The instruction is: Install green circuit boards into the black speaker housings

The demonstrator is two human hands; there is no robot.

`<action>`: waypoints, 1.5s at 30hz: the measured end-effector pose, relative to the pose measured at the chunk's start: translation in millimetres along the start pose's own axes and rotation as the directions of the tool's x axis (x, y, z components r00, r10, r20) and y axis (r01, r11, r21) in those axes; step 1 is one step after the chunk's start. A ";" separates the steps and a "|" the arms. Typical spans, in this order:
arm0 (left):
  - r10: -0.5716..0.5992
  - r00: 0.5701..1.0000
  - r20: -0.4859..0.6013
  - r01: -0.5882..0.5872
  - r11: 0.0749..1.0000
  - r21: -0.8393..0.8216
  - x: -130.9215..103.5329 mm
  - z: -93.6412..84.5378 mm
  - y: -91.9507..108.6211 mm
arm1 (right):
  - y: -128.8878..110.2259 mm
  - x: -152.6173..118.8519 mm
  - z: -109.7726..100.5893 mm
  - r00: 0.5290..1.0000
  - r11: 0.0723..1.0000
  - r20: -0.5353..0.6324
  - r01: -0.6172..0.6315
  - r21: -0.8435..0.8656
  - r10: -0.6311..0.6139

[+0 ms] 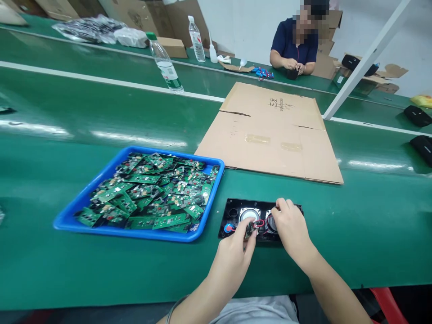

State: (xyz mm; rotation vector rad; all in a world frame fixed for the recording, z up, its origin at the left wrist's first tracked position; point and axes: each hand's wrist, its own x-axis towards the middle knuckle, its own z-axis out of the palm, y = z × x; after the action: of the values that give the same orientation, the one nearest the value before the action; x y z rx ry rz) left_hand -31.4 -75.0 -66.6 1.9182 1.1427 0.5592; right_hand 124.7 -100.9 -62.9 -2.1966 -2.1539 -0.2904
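A black speaker housing [222, 225] lies open on the green table, with two round speaker drivers in it; the left driver [249, 214] has a pale centre. My left hand [232, 252] pinches a small circuit board [250, 228] between thumb and fingers, just above the housing. Red and dark wires [259, 223] run from the board toward the right driver. Over that driver and the housing's far edge lies my right hand [290, 227], its fingers curled; what they grip is hidden. A blue round part [228, 228] with a red wire sits at the housing's left end.
A blue tray [135, 235] heaped with green circuit boards [141, 198] stands left. Flattened cardboard [270, 135] lies beyond the housing. Farther back are water bottles [167, 67] and a white post [367, 58]. Across the table a co-worker [295, 45] handles a dark object.
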 end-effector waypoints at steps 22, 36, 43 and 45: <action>-0.103 0.987 -0.127 0.066 0.961 -0.270 9.9 3.6 -2.6 | -6.7 5.5 8.6 0.812 -0.142 0.492 -0.473 0.870 0.314; -0.169 0.983 -0.068 0.135 0.925 -0.357 16.1 -2.8 1.3 | -4.1 -0.8 4.6 0.971 0.460 0.081 -0.179 0.870 0.226; -0.174 0.982 -0.073 0.146 0.947 -0.286 20.0 -6.7 -0.2 | -4.2 -1.8 5.7 0.997 0.663 -0.073 0.056 0.746 -0.002; -0.133 0.990 -0.048 0.122 0.974 -0.192 20.7 -9.5 0.7 | -4.9 -1.5 8.2 0.992 0.707 -0.110 0.124 0.696 -0.065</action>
State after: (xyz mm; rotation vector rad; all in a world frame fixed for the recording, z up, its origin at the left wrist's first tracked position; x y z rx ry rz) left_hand -27.6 -53.2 -61.3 1.6637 1.1975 0.6356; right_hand 120.6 -100.9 -71.7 -1.5989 -1.8811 0.3921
